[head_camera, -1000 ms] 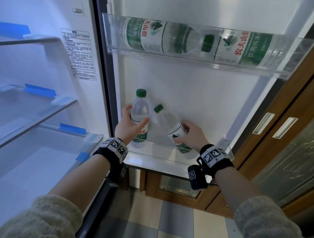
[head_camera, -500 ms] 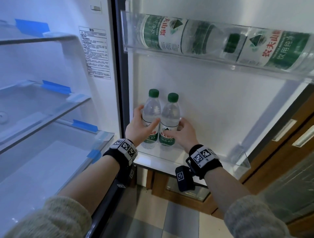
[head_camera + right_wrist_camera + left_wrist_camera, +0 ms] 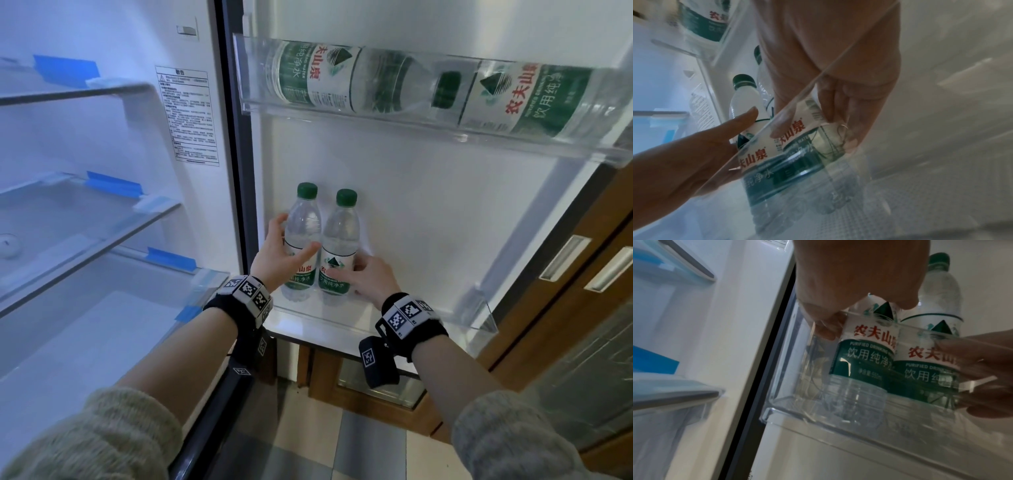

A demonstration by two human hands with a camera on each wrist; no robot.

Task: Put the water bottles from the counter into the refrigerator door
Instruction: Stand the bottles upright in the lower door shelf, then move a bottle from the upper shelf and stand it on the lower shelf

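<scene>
You get a bright, evenly lit head view: cool bluish light fills the refrigerator interior (image 3: pixel 102 240), while the white door liner (image 3: pixel 428 222) reads neutral with only soft shadows. Your wide lens bends straight lines near the edges, so the upper door bin (image 3: pixel 342 113) bows, and its clear plastic hazes the big bottles lying behind it. The floor at the bottom sits dim. Both of your wrist views are darker and softer. The left hand (image 3: pixel 849 275) looms as a shadowed, out-of-focus mass, yet the bottle label (image 3: pixel 869 344) stays readable. The right wrist view is smeared, with the clear bin wall (image 3: pixel 818 78) adding reflections.
</scene>
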